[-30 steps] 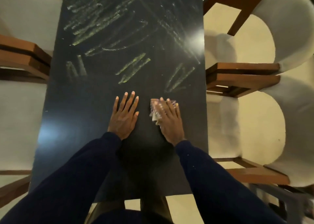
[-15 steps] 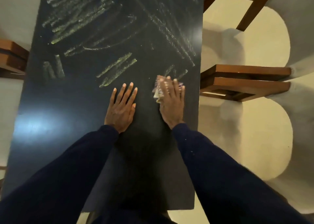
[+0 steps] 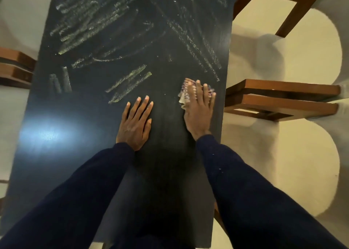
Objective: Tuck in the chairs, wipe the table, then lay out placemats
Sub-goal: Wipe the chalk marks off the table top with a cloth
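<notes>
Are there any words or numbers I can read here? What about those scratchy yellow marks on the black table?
There are none to read.
The yellowish marks on the table are only scribbled strokes, not letters or numbers.
The cloth under the right hand shows a blurred pattern, with no writing that can be made out.

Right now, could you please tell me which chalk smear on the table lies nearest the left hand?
The short yellowish double streak just beyond the left hand; the other smears lie farther up the table.
</notes>
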{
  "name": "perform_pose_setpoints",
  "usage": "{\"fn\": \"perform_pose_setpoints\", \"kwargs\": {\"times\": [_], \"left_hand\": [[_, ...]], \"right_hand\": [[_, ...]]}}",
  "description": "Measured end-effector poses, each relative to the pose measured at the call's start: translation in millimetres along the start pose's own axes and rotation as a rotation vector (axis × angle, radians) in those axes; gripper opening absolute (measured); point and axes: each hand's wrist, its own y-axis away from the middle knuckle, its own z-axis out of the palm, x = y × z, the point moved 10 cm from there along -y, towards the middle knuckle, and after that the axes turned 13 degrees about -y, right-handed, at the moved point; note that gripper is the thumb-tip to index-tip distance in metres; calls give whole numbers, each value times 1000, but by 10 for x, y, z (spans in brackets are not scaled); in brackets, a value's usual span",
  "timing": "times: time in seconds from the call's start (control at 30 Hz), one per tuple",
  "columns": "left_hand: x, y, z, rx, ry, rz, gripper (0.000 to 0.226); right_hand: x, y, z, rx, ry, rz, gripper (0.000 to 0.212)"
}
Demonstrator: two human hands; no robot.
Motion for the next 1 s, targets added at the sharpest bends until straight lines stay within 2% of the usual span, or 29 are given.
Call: {"fn": "perform_pose_setpoints", "kwargs": {"times": [0.1, 0.17, 0.2, 0.27, 0.37, 0.43, 0.5, 0.57, 0.67, 0.73, 0.77, 0.83, 0.9, 1.0], "left_hand": [[6, 0, -15, -1, 5, -1, 59], [4, 1, -26, -4, 10, -6, 60], [2, 3, -27, -4, 15, -11, 60], [5, -3, -18, -1, 13, -18, 60], [-13, -21, 2, -13, 3, -26, 60], [-4, -16, 3, -15, 2, -25, 60], [6, -13, -1, -13, 5, -26, 60], [11, -15, -11, -10, 4, -25, 60], [-2, -9, -13, -12, 2, -20, 60], [-3, -17, -15, -9, 12, -23, 61], [3, -20, -18, -5, 19, -23, 61], [18, -24, -26, 4, 17, -23, 61], [15, -28, -34, 10, 13, -28, 60], [-3, -16, -30, 6, 5, -28, 61]], "right_hand": [[-413, 257, 207, -148, -36, -256, 88], [-400, 539, 230, -258, -42, -424, 91], [-275, 623, 187, -275, -39, -442, 90], [81, 592, 10, -219, -23, -335, 88], [413, 228, -212, -43, 17, -67, 73], [347, -50, -196, 17, 25, 49, 72], [136, -251, -67, 27, -4, 76, 76], [-110, -290, 79, -10, -29, 9, 81], [-383, 0, 139, -128, -69, -271, 82], [-242, 270, 105, -222, -40, -415, 84], [-79, 348, 50, -239, -13, -418, 87], [320, 315, -150, -146, 30, -274, 84], [599, 130, -297, -14, 44, -53, 72], [480, -224, -248, 66, 51, 109, 70]]}}
